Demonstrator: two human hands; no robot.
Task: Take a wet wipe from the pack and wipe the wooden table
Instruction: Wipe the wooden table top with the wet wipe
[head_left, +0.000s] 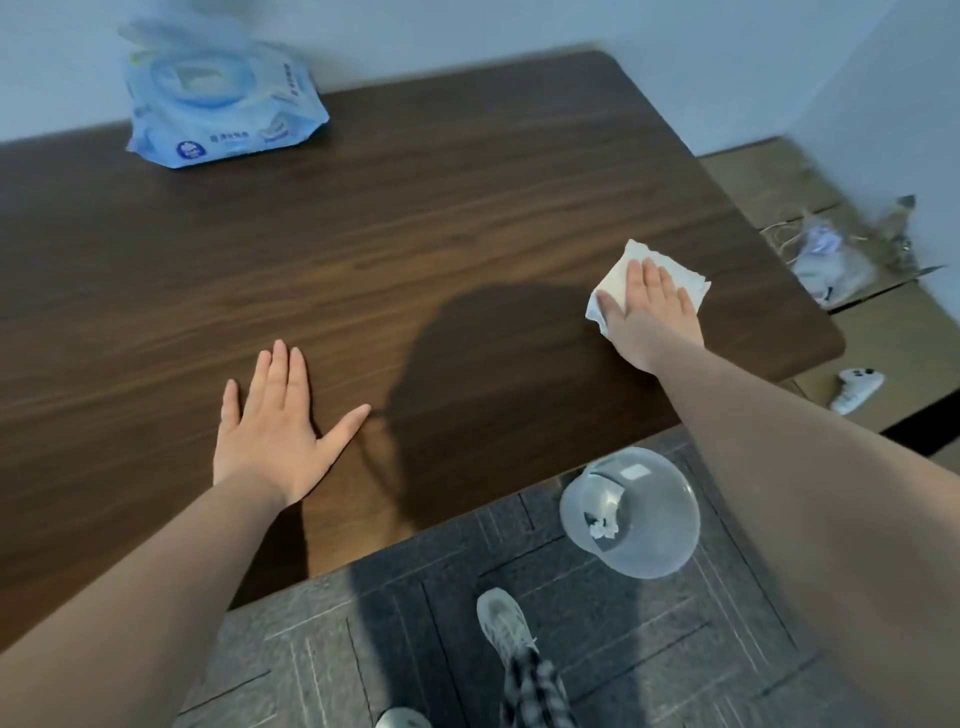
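The right hand (652, 312) presses flat, fingers spread, on the wet wipe (644, 283) near the bench's (467, 208) right edge; the left hand (275, 421) rests open and empty. Long overlapping strokes toward the far-left pack (218, 104) would cover best.

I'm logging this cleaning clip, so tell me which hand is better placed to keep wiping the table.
Right. The right hand lies flat on the white wet wipe near the dark wooden table's right edge; the left hand rests bare on the wood.
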